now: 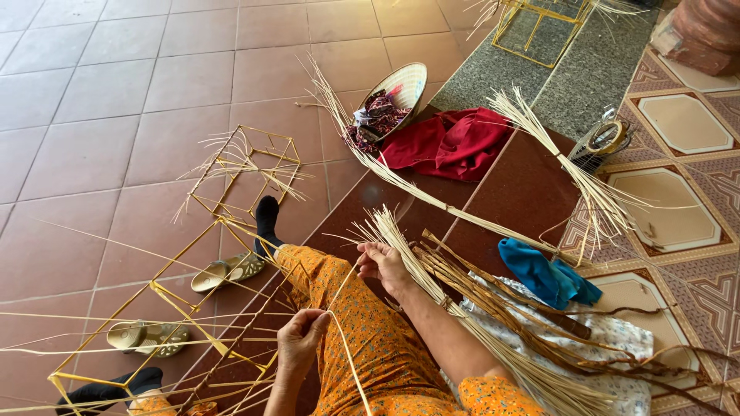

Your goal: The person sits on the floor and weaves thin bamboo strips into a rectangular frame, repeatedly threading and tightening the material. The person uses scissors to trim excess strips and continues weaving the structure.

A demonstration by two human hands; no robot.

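The red tiled floor (116,85) fills the left and top of the frame, and a yellow rod frame (193,285) of boxy cells sprawls across its lower left, with a smaller frame (254,166) above it near centre. Down the right of centre lies a long bundle of pale bamboo strips (432,285), its loose ends fanning upward beside the person's orange patterned trousers (370,339). A red cloth (455,142) sits crumpled at upper centre with a conical hat (405,85) touching it, and a blue cloth (543,273) lies right of the bundle. Two sandals (227,270) rest among the frame's rods. The right hand (383,264) is closed around the upper strips of the bundle, fingers curled in. The left hand (301,339), at lower centre, pinches a single thin strip (347,350) that runs up toward the right hand and down out of frame. I'd judge it best drawn out straight along the bundle, the right hand pinning the neighbouring strips so none kink or drag.
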